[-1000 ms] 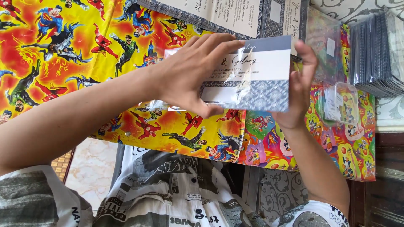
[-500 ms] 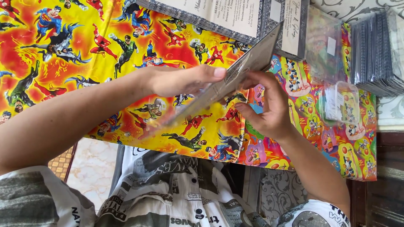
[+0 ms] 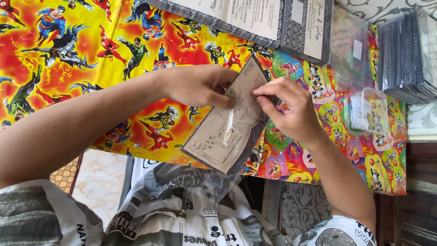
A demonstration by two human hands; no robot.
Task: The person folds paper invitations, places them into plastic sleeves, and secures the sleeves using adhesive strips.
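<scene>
A flat card [image 3: 227,125] in a clear plastic sleeve [image 3: 248,136] is held above the near edge of the table [image 3: 68,68], which is covered with bright cartoon-printed paper. The card is tilted, its far end raised between both hands and its near corner hanging over the table edge toward the lap. The left hand [image 3: 200,85] is closed on the far left edge, thumb and fingers pinching the card through the sleeve. The right hand [image 3: 291,109] is narrowed to a pinch at the far right corner, where the sleeve's open flap appears to lie.

The card is judged light and fairly stiff, likely to bend or crease if squeezed across its middle. The sleeve looks thin, glossy and slippery, so slipping against the card is likely; a hold by the edges, near the corners, seems safest.

Farther back on the table lie a stack of printed cards [image 3: 236,18], a small clear box [image 3: 366,111] and a dark stack [image 3: 405,54] at the right.
</scene>
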